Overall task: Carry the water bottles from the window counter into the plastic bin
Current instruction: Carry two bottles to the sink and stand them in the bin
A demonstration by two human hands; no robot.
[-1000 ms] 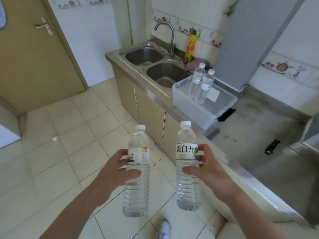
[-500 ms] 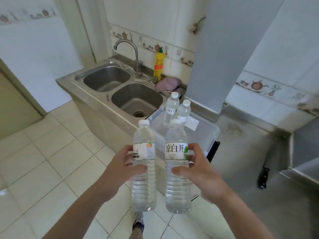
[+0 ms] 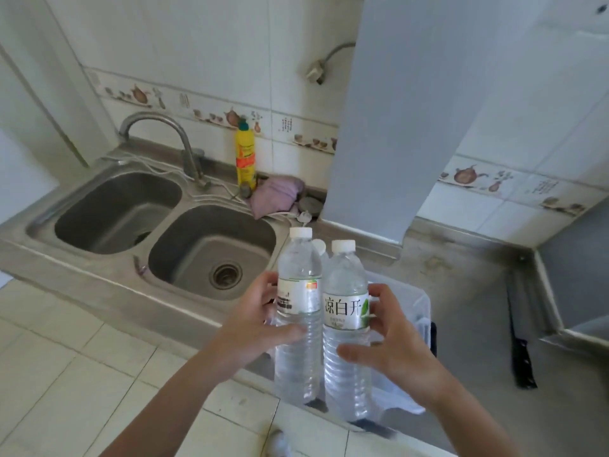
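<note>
Left hand (image 3: pixel 260 328) wrapped round the left bottle (image 3: pixel 299 311) at label height, thumb across the front, fingers behind. Right hand (image 3: pixel 392 344) likewise clamped on the right bottle (image 3: pixel 346 324), fingers on the label edge, thumb below it. Both bottles upright, side by side, nearly touching, held over the plastic bin (image 3: pixel 425 305) on the counter (image 3: pixel 468 291); bin mostly hidden behind them. A third cap (image 3: pixel 320 246) peeks between the two, likely a bottle already in the bin. Handling guess: full clear PET, moderately heavy, thin ribbed walls that give under squeeze, smooth label possibly slick. Best hold is mid-body at the label or ribs, not the cap. Not fragile, but could topple if set down tilted.
</note>
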